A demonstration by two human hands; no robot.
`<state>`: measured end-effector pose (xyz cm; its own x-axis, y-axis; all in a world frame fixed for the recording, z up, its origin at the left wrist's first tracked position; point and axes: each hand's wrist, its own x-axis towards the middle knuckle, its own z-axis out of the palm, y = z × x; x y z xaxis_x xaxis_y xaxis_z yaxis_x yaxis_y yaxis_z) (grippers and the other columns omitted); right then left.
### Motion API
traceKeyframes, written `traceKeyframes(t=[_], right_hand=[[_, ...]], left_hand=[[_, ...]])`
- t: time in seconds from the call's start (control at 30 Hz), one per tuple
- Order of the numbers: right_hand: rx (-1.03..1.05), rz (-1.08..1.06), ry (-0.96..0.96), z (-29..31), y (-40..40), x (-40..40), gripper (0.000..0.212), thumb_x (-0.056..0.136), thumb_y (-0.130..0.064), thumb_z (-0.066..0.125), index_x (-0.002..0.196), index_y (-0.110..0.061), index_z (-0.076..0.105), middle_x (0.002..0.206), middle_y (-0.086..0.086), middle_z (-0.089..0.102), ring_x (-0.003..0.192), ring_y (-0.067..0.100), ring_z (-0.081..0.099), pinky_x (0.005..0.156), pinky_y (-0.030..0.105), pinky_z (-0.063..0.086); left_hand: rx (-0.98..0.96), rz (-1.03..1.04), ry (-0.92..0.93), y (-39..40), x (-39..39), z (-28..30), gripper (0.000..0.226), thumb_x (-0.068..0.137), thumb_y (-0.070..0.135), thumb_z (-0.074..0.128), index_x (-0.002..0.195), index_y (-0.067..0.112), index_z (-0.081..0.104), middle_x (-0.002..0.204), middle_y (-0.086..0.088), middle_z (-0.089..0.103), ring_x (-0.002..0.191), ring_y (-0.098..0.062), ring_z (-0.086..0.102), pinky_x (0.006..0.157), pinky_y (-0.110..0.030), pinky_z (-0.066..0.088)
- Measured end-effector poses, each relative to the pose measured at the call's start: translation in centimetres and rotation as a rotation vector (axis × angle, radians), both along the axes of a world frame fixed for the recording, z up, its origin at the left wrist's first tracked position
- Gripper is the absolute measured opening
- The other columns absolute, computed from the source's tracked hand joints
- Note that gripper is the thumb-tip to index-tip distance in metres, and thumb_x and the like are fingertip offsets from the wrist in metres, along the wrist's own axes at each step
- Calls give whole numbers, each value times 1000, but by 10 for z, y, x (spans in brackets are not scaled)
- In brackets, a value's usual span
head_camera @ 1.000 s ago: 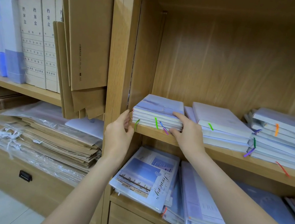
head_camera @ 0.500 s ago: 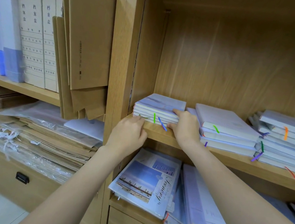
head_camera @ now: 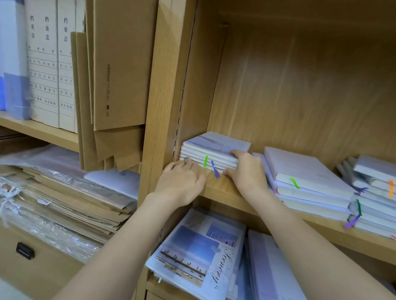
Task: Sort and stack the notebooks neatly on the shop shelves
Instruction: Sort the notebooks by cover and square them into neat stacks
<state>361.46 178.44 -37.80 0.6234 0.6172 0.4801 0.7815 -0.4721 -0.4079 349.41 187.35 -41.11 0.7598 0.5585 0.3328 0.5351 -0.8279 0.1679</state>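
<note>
A small stack of pale blue notebooks point(head_camera: 217, 143) with green and blue ribbon markers lies in the left corner of the wooden shelf point(head_camera: 283, 219). My left hand point(head_camera: 180, 182) rests flat on the shelf board, its straight fingertips against the stack's front edge. At the stack's right front corner, my right hand point(head_camera: 246, 173) grips it, one finger on top and the thumb low at the front. A second stack point(head_camera: 309, 171) lies just to the right, and a taller, uneven stack point(head_camera: 385, 197) at the far right.
Larger wrapped notebooks point(head_camera: 193, 256) lie slanted on the shelf below. Left of the upright post point(head_camera: 161, 95) stand white box files point(head_camera: 44, 56) and leaning cardboard folders point(head_camera: 119, 53), with piled brown paper bags point(head_camera: 49, 196) beneath. Lower still is a drawer with a black handle point(head_camera: 25, 251).
The left stack slid back and left into the corner. My left hand came from the post onto the shelf front. My right hand stayed on the stack's right end.
</note>
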Motion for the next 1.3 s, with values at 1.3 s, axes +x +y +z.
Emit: traceKeyframes(t=[1.3], right_hand=[[458,-1,368,-8,-6,-2,31,88,-5,60,118,-4,63,115,12,65,112,24,58,101,28,40]], left_hand=[[-90,-2,-186,-24,-6,-10,44,101,34,15,142,34,30,153,11,20,142,-14,9,114,-36,-1]])
